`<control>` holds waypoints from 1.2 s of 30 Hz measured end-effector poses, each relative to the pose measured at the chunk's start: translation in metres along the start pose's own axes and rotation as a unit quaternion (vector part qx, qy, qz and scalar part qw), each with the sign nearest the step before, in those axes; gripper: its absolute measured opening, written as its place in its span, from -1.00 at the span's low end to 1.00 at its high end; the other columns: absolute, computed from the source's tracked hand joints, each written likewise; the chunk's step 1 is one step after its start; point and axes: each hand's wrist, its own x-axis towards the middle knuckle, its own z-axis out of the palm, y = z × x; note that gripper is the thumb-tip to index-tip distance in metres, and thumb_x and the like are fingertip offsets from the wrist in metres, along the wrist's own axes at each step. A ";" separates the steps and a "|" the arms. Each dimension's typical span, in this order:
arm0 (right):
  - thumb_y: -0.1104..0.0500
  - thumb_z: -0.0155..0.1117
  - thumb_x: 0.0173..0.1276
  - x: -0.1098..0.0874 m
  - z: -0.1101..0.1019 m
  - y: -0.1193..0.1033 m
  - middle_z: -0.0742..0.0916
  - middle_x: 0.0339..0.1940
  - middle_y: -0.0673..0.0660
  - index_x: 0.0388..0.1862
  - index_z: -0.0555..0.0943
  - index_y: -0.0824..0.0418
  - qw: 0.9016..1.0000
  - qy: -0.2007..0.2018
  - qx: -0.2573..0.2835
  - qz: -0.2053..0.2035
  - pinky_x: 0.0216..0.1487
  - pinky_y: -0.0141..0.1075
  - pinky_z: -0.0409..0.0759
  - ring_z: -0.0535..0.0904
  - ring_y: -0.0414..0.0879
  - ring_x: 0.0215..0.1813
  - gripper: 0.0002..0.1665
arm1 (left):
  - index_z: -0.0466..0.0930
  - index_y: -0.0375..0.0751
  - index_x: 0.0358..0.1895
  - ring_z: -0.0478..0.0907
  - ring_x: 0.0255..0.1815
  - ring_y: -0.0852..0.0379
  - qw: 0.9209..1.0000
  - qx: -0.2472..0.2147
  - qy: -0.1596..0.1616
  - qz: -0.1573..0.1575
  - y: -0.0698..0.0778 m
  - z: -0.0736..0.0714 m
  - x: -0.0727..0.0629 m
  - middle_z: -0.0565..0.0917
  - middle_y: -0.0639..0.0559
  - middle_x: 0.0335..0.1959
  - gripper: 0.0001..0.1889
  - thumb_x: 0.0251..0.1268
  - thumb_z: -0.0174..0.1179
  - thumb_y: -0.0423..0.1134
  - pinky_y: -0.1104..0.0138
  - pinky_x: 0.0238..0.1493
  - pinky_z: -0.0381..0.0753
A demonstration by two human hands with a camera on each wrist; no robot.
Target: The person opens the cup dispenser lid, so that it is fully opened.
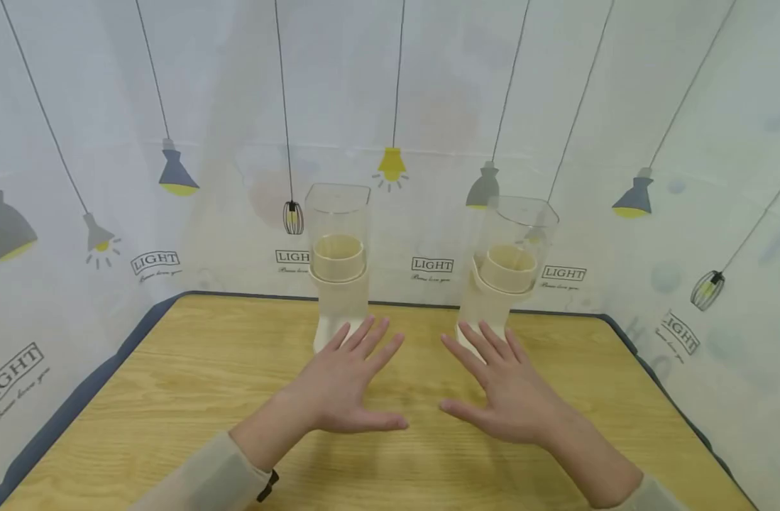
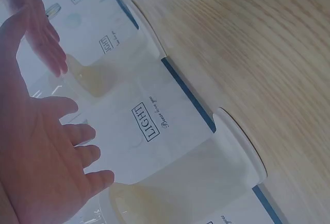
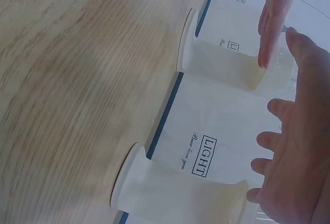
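My left hand [image 1: 341,387] hovers palm down over the table with its fingers spread and nothing in it. Behind its fingertips stands a white holder [image 1: 341,298] with a flared foot, a beige ring and a clear, squarish upper container [image 1: 338,202]. My right hand [image 1: 514,397] is spread likewise, in front of a matching white holder [image 1: 485,305] with its own clear container [image 1: 526,213]. Both holders stand upright at the table's far edge; the fingers partly cover their feet in the head view. Both wrist views show the hands [image 2: 46,157] [image 3: 304,141] holding nothing.
The wooden table [image 1: 191,397] has a dark blue edge [image 1: 134,333]. Behind it and at both sides hangs a pale curtain [image 1: 236,142] printed with lamps and the word LIGHT. A dark band [image 1: 270,487] shows at the left wrist.
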 end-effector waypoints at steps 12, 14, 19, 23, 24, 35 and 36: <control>0.01 0.40 0.47 0.009 -0.036 0.016 0.65 0.35 0.17 0.44 0.55 0.13 0.980 0.187 0.051 0.031 -0.01 0.09 0.75 0.69 0.14 0.17 -0.38 | 0.38 -0.17 0.59 0.38 0.62 -0.25 0.988 -0.062 0.120 0.071 -0.004 -0.002 0.010 0.39 -0.26 0.62 -0.19 0.47 0.25 0.26 -0.08 0.54 0.50; 0.09 0.41 0.44 0.013 -0.048 0.021 0.66 0.31 0.22 0.40 0.58 0.19 0.970 0.232 0.060 0.032 0.02 0.13 0.72 0.66 0.18 0.18 -0.42 | 0.45 -0.19 0.54 0.48 0.55 -0.24 0.984 -0.067 0.143 0.080 -0.005 -0.003 0.014 0.47 -0.27 0.56 -0.26 0.46 0.29 0.18 -0.07 0.47 0.58; 0.16 0.41 0.36 0.029 -0.081 0.037 0.63 0.32 0.36 0.33 0.60 0.30 0.945 0.315 0.077 0.037 0.23 0.28 0.57 0.53 0.29 0.36 -0.42 | 0.51 -0.20 0.50 0.57 0.46 -0.22 0.979 -0.105 0.154 0.077 -0.007 -0.011 0.027 0.52 -0.27 0.52 -0.33 0.47 0.32 0.08 -0.06 0.39 0.65; 0.10 0.38 0.38 0.043 -0.104 0.046 0.55 0.41 0.38 0.36 0.60 0.26 0.937 0.333 0.087 0.065 0.26 0.32 0.51 0.45 0.31 0.45 -0.41 | 0.46 -0.16 0.54 0.51 0.53 -0.18 0.979 -0.146 0.129 0.051 -0.007 -0.020 0.041 0.48 -0.20 0.57 -0.34 0.51 0.27 0.08 -0.06 0.41 0.63; 0.08 0.37 0.39 0.047 -0.109 0.048 0.52 0.44 0.38 0.37 0.59 0.25 0.937 0.330 0.089 0.075 0.26 0.33 0.50 0.42 0.32 0.48 -0.40 | 0.45 -0.14 0.56 0.49 0.55 -0.17 0.980 -0.152 0.122 0.045 -0.007 -0.023 0.046 0.46 -0.18 0.58 -0.34 0.52 0.26 0.08 -0.06 0.43 0.62; -0.33 0.29 0.46 0.088 -0.131 0.061 0.09 0.79 0.29 0.72 0.25 0.01 0.955 0.196 0.102 0.197 0.47 0.52 0.28 0.05 0.46 0.71 -0.02 | 0.39 -0.14 0.59 0.35 0.65 -0.15 0.980 -0.166 0.098 0.045 -0.002 -0.037 0.087 0.41 -0.16 0.62 -0.34 0.56 0.21 0.05 -0.01 0.63 0.40; -0.35 0.29 0.46 0.091 -0.130 0.062 0.07 0.79 0.29 0.72 0.23 0.00 0.955 0.187 0.105 0.204 0.48 0.52 0.28 0.05 0.47 0.71 0.00 | 0.38 -0.13 0.60 0.35 0.65 -0.14 0.980 -0.169 0.095 0.043 -0.001 -0.039 0.091 0.40 -0.15 0.63 -0.34 0.57 0.21 0.04 -0.01 0.64 0.39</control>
